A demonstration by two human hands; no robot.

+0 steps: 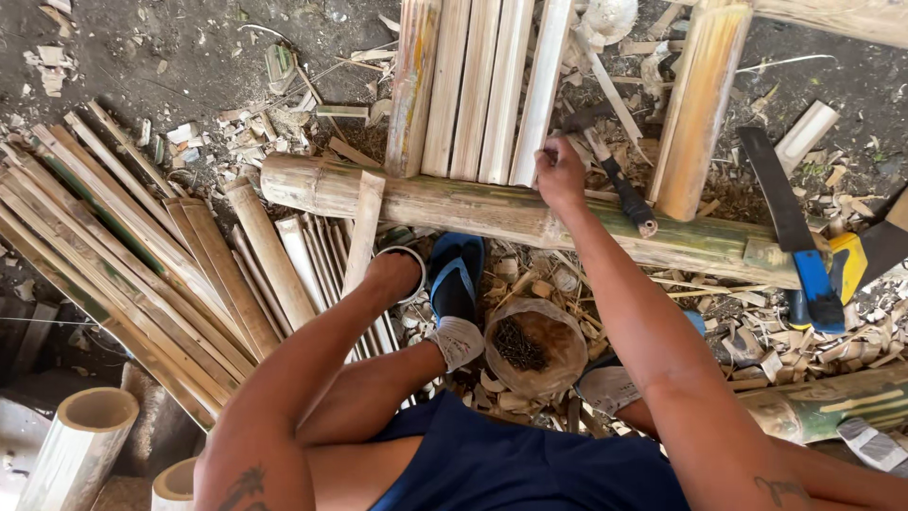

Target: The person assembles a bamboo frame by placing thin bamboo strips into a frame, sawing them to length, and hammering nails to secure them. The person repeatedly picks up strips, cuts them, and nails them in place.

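My right hand (560, 173) rests on a thick bamboo pole (454, 203) that lies across the ground. Its fingers are pinched at the near end of the rightmost split bamboo slat (539, 85). Several pale slats (470, 85) lie side by side on that pole. A hammer with a black grip (619, 185) lies on the pole just right of this hand. My left hand (391, 272) is down by my feet, over a small round white-rimmed container (416, 274); its fingers are hidden. A clear bag of dark nails (532, 345) sits between my blue sandals (456, 274).
A stack of long bamboo strips (123, 237) covers the ground at left. A blue-handled machete (794, 227) and a yellow-and-black tool (856, 260) lie at right. A round bamboo piece (700, 104) leans on the pole. Cut bamboo sections (80, 445) stand at bottom left. Shavings litter the dirt.
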